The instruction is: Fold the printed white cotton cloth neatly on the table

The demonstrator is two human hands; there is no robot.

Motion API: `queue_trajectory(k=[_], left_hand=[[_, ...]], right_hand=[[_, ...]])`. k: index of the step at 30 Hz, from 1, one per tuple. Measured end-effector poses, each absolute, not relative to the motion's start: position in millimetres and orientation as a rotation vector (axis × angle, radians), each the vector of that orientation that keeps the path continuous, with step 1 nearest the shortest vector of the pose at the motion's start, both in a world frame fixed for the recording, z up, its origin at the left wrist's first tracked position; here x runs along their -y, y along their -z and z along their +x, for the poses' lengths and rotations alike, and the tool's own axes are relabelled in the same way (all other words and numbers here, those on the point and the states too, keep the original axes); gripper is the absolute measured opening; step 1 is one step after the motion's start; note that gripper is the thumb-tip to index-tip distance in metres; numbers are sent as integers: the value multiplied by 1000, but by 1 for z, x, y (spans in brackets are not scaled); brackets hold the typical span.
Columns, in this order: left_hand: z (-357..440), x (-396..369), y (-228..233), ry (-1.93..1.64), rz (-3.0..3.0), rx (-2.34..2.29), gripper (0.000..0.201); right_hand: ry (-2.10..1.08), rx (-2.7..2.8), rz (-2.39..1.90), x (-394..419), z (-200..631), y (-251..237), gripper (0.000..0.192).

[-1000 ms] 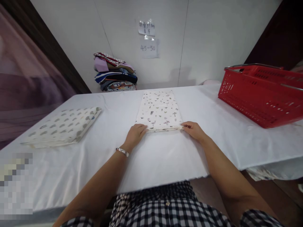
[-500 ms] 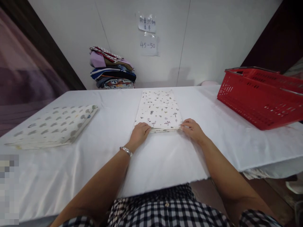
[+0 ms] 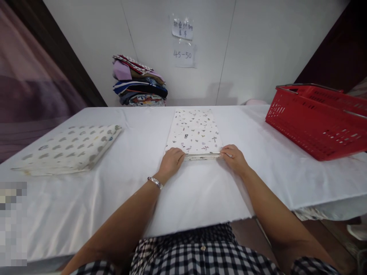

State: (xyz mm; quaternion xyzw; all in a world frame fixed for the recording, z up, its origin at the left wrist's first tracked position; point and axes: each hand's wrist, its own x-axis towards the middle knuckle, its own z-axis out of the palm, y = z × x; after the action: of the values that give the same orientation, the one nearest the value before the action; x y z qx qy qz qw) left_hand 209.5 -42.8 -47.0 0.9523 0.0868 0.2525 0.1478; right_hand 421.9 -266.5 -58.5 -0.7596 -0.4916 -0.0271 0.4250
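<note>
A folded white cloth (image 3: 195, 131) with small plant and animal prints lies flat before me, its layered near edge facing my body. At its near left corner, my left hand (image 3: 172, 160) has its fingers closed on the edge. My right hand (image 3: 234, 158) pinches the near right corner between thumb and fingers. The undersides of the fingers are hidden. A silver bracelet (image 3: 155, 182) circles my left wrist.
Another folded cloth with grey prints (image 3: 69, 149) lies on the left of the white-covered table (image 3: 200, 198). A red basket (image 3: 318, 122) stands at the right. Folded fabrics (image 3: 140, 86) are stacked behind the far edge, below paper signs (image 3: 185, 54) on the wall.
The view has shifted slightly. Both hands stay at the cloth's near corners, and the top layer's near edge seems slightly raised or pulled back, showing more of the layers beneath.
</note>
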Motion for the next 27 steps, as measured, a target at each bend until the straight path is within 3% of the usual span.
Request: queue_trajectory(k=[11,21,27], left_hand=[[207,42,51,-633,2761,-229,24],[210,43,53,-667,2831,-301,30],[206,43,53,-617,2836,-297,28]], right_hand=[[-72,1247,-1959,271,420,57,17],[90,1306,-2004,268,419,54,22],[-19,1347,-2045,267,425,60,19]])
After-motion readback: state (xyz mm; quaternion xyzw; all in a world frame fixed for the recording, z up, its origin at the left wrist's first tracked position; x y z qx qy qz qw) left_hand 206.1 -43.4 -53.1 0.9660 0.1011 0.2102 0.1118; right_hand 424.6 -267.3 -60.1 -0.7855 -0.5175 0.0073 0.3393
